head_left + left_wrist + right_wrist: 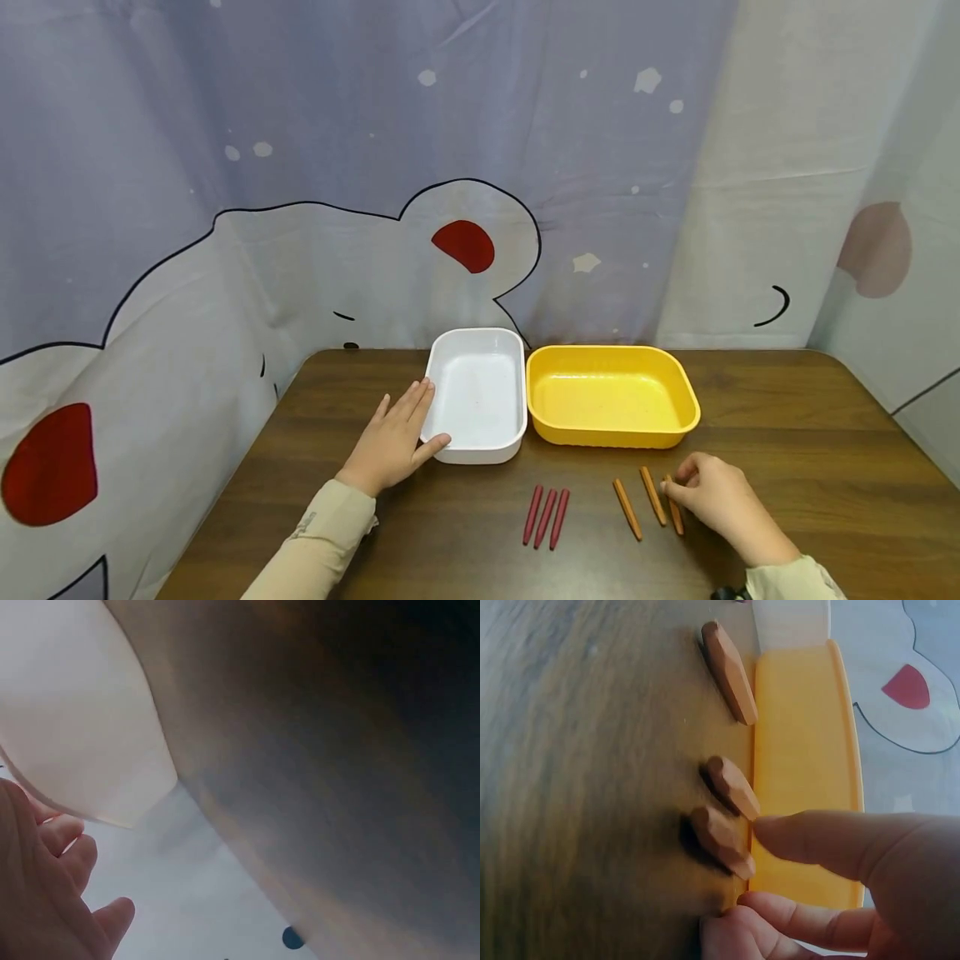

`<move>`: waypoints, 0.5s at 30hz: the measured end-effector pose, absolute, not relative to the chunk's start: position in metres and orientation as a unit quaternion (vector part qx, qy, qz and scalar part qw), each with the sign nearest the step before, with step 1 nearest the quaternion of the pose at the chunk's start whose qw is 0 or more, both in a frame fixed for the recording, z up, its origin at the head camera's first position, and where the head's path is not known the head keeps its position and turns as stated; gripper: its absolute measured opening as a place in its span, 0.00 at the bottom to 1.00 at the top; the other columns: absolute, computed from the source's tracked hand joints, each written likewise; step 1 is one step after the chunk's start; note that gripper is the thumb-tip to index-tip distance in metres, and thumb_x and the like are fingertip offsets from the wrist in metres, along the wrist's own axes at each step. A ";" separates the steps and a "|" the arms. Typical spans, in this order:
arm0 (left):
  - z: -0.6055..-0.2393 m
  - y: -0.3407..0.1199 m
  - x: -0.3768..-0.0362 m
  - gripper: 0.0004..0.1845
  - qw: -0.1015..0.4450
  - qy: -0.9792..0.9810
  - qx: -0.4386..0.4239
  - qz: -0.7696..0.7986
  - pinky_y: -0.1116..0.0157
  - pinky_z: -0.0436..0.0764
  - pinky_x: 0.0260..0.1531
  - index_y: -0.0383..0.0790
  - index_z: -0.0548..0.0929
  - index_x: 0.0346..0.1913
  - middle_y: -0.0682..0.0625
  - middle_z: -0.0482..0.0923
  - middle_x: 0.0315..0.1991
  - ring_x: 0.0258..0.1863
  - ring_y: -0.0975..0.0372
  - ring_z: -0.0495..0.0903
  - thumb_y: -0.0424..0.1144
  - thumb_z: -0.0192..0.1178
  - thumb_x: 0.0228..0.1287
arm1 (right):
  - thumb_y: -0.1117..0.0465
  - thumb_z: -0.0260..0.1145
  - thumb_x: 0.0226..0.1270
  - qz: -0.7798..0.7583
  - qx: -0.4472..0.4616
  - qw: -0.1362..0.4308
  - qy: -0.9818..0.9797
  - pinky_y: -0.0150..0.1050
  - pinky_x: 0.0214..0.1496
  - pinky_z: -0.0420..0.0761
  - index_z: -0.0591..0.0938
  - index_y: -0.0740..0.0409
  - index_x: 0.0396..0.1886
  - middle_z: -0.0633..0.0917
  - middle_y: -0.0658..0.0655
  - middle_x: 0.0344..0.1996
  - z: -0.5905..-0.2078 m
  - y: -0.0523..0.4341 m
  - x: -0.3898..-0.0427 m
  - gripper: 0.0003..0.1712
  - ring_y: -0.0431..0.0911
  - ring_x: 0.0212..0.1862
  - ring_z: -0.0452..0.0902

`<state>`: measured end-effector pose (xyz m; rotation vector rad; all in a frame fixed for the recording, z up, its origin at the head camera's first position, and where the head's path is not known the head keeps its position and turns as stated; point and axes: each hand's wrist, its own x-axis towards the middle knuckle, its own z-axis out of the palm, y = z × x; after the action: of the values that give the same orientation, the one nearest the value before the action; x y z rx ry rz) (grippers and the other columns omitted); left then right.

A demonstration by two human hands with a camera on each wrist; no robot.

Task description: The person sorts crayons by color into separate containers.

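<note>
At the left side of a white tray (480, 457) lies my left hand (393, 437), fingers extended along the rim and thumb over the front left corner. In the left wrist view, curved fingers (79, 855) show beside the white tray (75, 705). My right hand (716, 492) is lowered over the rightmost orange crayon (675, 518). Its thumb (810, 836) and fingertips straddle that crayon's far end, with a gap showing between them. Two more orange crayons (627, 508) (652, 496) lie to its left on the table.
A yellow tray (611, 437) stands against the white tray's right side, near the back of the brown table (450, 550). Three dark red crayons (546, 518) lie side by side in front of the trays. A printed curtain (360, 275) hangs behind.
</note>
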<state>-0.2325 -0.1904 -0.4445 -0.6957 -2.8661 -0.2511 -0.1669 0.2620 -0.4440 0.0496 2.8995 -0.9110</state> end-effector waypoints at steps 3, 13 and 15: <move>-0.447 -0.190 -0.233 0.46 0.083 -0.965 -0.232 -0.085 0.41 0.50 0.75 0.33 0.54 0.80 0.42 0.51 0.80 0.80 0.52 0.50 0.64 0.50 0.74 | 0.57 0.74 0.61 -0.297 0.019 0.041 0.954 0.40 0.29 0.75 0.80 0.61 0.28 0.81 0.49 0.23 -0.445 0.259 -0.166 0.14 0.44 0.27 0.74; -0.450 -0.190 -0.233 0.46 0.087 -0.965 -0.231 -0.093 0.41 0.52 0.75 0.32 0.54 0.79 0.41 0.51 0.80 0.80 0.51 0.51 0.63 0.51 0.74 | 0.64 0.69 0.61 -0.315 0.026 0.041 0.948 0.38 0.24 0.72 0.79 0.59 0.24 0.76 0.49 0.09 -0.446 0.254 -0.162 0.08 0.44 0.16 0.72; -0.450 -0.190 -0.233 0.46 0.089 -0.964 -0.231 -0.099 0.41 0.51 0.75 0.31 0.55 0.79 0.41 0.51 0.80 0.80 0.51 0.51 0.62 0.52 0.74 | 0.65 0.68 0.62 -0.324 0.029 0.040 0.945 0.38 0.23 0.73 0.79 0.60 0.25 0.74 0.50 0.06 -0.445 0.253 -0.160 0.08 0.44 0.14 0.72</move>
<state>-0.2334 -0.1898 -0.4504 -0.6885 -2.8678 -0.2949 -0.1605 0.2530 -0.4452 0.0875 2.8949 -0.9942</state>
